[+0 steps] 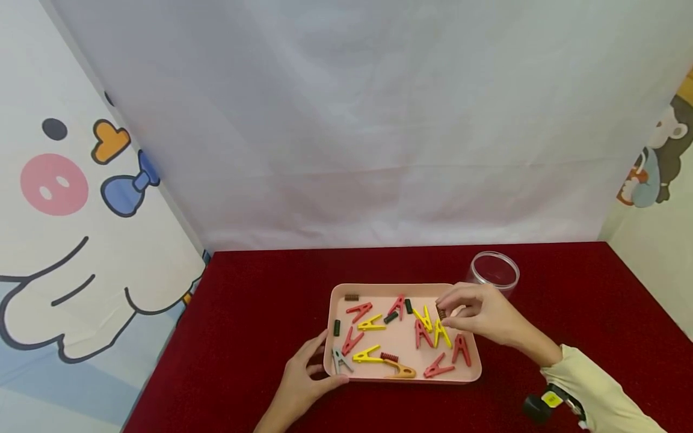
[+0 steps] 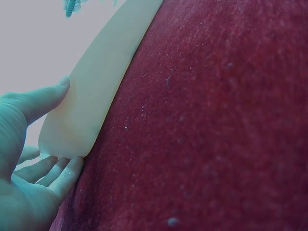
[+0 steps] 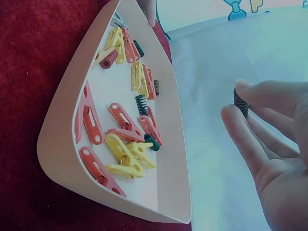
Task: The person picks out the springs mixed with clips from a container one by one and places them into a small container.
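Note:
A pink tray (image 1: 400, 380) holds red clips (image 1: 460, 350), yellow clips (image 1: 368, 354), a grey clip (image 1: 341, 361) and an orange clip (image 1: 402, 370). Coil springs lie among them: dark green ones (image 1: 337, 328), a brown one (image 1: 352, 297) and a red one (image 1: 388, 356). My left hand (image 1: 304, 376) holds the tray's near left corner, thumb on the front wall and fingers around the side. Over the tray's right part, my right hand (image 1: 482, 310) pinches a dark coil spring (image 3: 241, 102) between thumb and index finger, raised above the rim.
A clear round plastic container (image 1: 495, 270) stands behind the tray's right end, partly hidden by the right hand. Dark red cloth (image 1: 260, 300) covers the table. A white curtain (image 1: 379, 120) hangs at the back, with cartoon-printed panels (image 1: 54, 180) at the sides.

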Demonstrator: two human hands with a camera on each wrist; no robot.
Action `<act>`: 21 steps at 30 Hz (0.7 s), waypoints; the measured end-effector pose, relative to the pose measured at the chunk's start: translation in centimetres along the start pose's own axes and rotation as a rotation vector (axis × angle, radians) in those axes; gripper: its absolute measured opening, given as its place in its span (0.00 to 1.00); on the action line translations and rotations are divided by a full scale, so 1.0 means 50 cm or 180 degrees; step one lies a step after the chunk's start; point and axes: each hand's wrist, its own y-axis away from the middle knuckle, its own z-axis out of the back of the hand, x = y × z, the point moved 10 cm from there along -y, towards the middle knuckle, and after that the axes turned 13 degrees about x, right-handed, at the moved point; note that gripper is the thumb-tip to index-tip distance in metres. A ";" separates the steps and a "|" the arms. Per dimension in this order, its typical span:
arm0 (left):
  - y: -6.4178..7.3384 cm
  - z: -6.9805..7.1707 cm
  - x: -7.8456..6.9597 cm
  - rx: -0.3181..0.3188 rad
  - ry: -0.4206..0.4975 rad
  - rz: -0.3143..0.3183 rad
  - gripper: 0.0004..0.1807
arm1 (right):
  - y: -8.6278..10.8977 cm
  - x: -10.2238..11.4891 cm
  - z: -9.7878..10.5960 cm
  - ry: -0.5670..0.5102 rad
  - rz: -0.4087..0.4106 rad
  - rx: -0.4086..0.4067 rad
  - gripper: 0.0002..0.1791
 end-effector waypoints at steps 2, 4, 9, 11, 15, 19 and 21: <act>-0.001 -0.001 0.001 0.0000 -0.0010 0.0006 0.48 | 0.003 0.001 0.004 -0.0023 0.0013 0.0006 0.10; -0.001 -0.001 0.002 -0.0007 0.0002 0.0006 0.49 | 0.006 0.002 0.008 -0.0065 0.0043 0.0011 0.10; -0.002 0.001 0.002 -0.0020 0.0010 -0.0012 0.49 | 0.008 0.006 0.023 -0.0025 0.0088 -0.0053 0.10; -0.002 0.001 0.003 -0.0019 -0.0004 -0.0015 0.49 | 0.009 0.008 0.030 0.0006 0.0113 -0.0079 0.10; -0.002 0.001 0.004 -0.0035 0.0001 -0.0002 0.49 | 0.012 0.011 0.040 0.0005 0.0158 -0.0117 0.10; -0.001 0.000 0.004 -0.0043 0.0060 -0.0016 0.48 | 0.015 0.010 0.051 0.0066 0.0107 -0.0184 0.10; -0.001 0.000 0.005 -0.0043 0.0079 -0.0023 0.48 | 0.017 0.010 0.057 0.0110 0.0071 -0.0217 0.10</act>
